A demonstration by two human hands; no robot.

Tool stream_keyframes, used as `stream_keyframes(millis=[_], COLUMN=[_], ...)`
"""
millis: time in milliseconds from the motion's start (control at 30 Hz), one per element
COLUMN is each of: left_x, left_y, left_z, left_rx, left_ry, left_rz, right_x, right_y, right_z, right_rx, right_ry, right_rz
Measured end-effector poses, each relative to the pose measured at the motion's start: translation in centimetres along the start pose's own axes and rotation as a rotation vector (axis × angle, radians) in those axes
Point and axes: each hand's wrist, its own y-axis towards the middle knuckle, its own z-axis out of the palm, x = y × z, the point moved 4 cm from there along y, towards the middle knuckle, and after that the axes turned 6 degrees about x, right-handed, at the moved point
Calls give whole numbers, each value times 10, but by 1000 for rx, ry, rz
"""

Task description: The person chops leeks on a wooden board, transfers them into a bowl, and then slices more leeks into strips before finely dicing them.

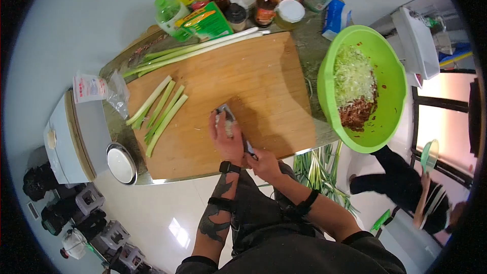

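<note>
Over the near middle of the wooden cutting board [253, 78], my right hand [265, 165] is closed round the handle of a cleaver [224, 108], its dark, broad blade pointing away from me. My left hand [227, 141] curves over that blade, with a small heap of pale chopped scallion [228, 128] between fingers and metal. Cut scallion stalks [161, 106] lie at the board's left side. Longer whole scallions [198, 48] stretch along its far edge.
Right of the board, a large green basin [390, 86] holds chopped scallion and dark minced meat. Bottles, jars and packets [266, 7] line the back. A white bowl [120, 165] stands at left. More scallions [317, 167] lie below the table edge. Another person [406, 187] is at right.
</note>
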Motion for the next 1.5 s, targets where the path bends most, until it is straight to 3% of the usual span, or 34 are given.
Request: stream_keyframes(millis=[33, 100, 167, 233, 367, 400, 433, 467, 533, 600, 667, 733, 833, 933, 967, 1000, 1033, 1133, 1167, 1267, 1300, 1367, 1400, 1433, 1467, 1500], left_x=[-1, -19, -78, -148, -282, -304, -324, -336, -341, -345, -348, -356, -365, -378, -385, -383, -380, -356, -355, -351, -336, -285, -246, -209, -158, -85], left_y=[1, 3, 11, 20, 24, 24, 26, 28, 39, 38, 37, 33, 5, -12, -18, -20, -25, -20, -20, -6, -2, 15, 35, 40, 57, 71], left_z=[-1, -2, -3, 6, 56, 78, 99, 123, 174, 185, 194, 190, 202, 186, 186, 180, 168, 180, 173, 121, 101, 48, 30, -9, -39, -55], left_rx=[-20, -63, -45, -68, 113, 127, 161, 219, 330, 184, 268, 580, 471, 505, 512, 511, 360, 536, 374, 681, 584, 373, 371, 188, 144, 112], left_ry=[-37, -25, -114, -225, -479, -548, -589, -555, -398, -108, 7, -64, -40, -92, -140, -177, -47, 313, 220, 23, -114, -243, -83, -64, 51, 119], left_rz=[-21, -10, 101, 311, 405, 447, 463, 465, 535, 580, 589, 552, 725, 573, 645, 705, 795, 733, 749, 731, 761, 692, 600, 531, 514, 278], right_x=[4, 16, 32, 57, 80, 90, 86, 78, 60, 52, 53, 45, 31, 36, 51, 26, 30, 33, 33, 31, 34, 68, 81, 70, 85, 89], right_y=[1, -8, -22, -46, -103, -116, -128, -141, -161, -175, -180, -177, -166, -158, -155, -149, -148, -135, -129, -117, -109, -100, -96, -92, -87, -81], right_z=[-2, -20, -48, -97, -195, -215, -230, -242, -266, -287, -303, -314, -325, -334, -336, -342, -343, -348, -350, -351, -349, -329, -321, -312, -293, -276], right_rx=[-29, -7, -30, -150, -489, -595, -629, -658, -714, -758, -793, -810, -782, -792, -769, -783, -790, -834, -854, -920, -942, -870, -841, -779, -709, -593], right_ry=[2, 71, 30, 61, -89, 12, 172, 338, 382, 398, 401, 410, 394, 389, 367, 280, 326, 374, 357, 287, 266, 289, 300, 246, 234, 193], right_rz=[-75, -6, -5, 67, 101, 10, 125, 242, 285, 309, 310, 299, 243, 248, 284, 222, 232, 190, 168, 83, 44, -52, -100, -92, -116, -66])
